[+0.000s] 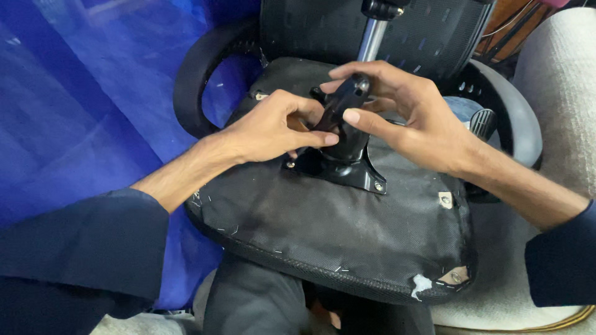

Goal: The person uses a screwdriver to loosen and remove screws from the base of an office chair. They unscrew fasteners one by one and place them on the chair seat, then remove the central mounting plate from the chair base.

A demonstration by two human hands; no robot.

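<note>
Chair mechanism (343,155), the black bracket on the flipped seat underside (347,229), sits mid-frame. Your left hand (273,130) pinches its lever (340,105) from the left, fingers closed on it; your right hand (410,121) wraps the top, thumb pressing. Keep both grips snug and the seat steady on your lap. No labels or packaging visible, though the upper right is too cluttered to be sure.

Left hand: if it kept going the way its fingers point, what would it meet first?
The left hand points right, its fingertips already on the black lever of the chair mechanism. Straight on, it would probably meet the right hand's thumb; depth is unclear.
</note>
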